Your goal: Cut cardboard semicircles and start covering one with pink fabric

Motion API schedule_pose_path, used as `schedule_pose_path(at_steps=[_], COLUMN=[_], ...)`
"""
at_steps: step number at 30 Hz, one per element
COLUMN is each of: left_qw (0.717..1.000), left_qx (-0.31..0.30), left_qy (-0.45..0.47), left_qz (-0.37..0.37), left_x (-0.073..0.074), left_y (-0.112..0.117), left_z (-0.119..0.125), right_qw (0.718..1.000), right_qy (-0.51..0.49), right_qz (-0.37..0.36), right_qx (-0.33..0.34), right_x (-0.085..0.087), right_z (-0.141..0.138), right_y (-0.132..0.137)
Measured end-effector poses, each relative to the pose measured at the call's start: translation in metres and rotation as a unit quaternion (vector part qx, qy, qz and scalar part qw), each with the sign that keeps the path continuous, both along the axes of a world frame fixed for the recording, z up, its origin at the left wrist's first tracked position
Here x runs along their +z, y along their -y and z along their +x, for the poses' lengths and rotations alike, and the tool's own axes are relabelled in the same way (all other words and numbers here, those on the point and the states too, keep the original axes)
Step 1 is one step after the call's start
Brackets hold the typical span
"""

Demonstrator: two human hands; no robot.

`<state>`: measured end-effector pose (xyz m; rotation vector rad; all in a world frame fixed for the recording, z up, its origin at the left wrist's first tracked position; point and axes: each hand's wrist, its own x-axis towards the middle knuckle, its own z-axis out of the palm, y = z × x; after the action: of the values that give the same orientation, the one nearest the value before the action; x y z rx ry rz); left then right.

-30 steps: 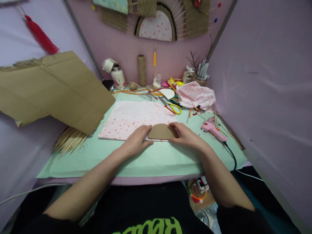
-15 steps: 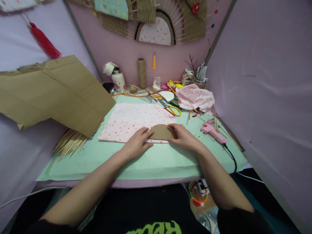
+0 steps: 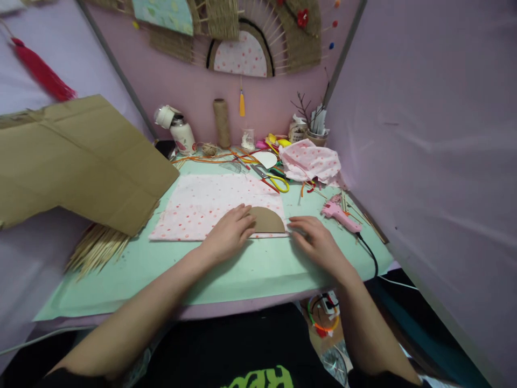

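Observation:
A brown cardboard half-circle (image 3: 269,221) lies flat on a white cloth with red dots (image 3: 186,210), its straight edge along the cloth's near edge. My left hand (image 3: 232,229) rests over the left end of the half-circle, fingers stretched out and touching it and the cloth. Just right of the cloth's corner, my right hand (image 3: 315,240) is apart from the cardboard, fingers extended and holding nothing. Beyond the cloth lie scissors with yellow handles (image 3: 278,180). To the right of my right hand is a pink glue gun (image 3: 341,215).
A large cardboard sheet (image 3: 89,156) leans at the left over a bundle of thin sticks (image 3: 99,248). Along the back stand a bottle (image 3: 182,134), a twine roll (image 3: 222,124) and a small clear cup (image 3: 247,140). Crumpled dotted cloth (image 3: 311,161) lies at back right.
My right hand has let go of the half-circle's right end and moved right, off the cloth. My left hand stays on the left end. The view has shifted slightly.

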<state>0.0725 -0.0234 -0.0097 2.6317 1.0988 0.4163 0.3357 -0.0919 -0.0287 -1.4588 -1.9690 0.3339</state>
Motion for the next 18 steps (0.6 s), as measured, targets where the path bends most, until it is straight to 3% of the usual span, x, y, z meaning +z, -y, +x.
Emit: schedule_pose_path(at_steps=[6,18], left_qw=[0.996,0.994], left_qx=[-0.078,-0.057], left_qy=[-0.037,-0.094], left_qz=[0.003,0.024], left_x=[-0.002,-0.015], left_y=[-0.014,-0.017], left_z=[0.03,0.023], right_qw=[0.999,0.999], right_qy=[0.026,0.026], right_qz=[0.041,0.04], right_qx=[0.011,-0.001], right_x=[-0.011,-0.014], right_z=[-0.016,-0.016], right_y=[0.014,0.014])
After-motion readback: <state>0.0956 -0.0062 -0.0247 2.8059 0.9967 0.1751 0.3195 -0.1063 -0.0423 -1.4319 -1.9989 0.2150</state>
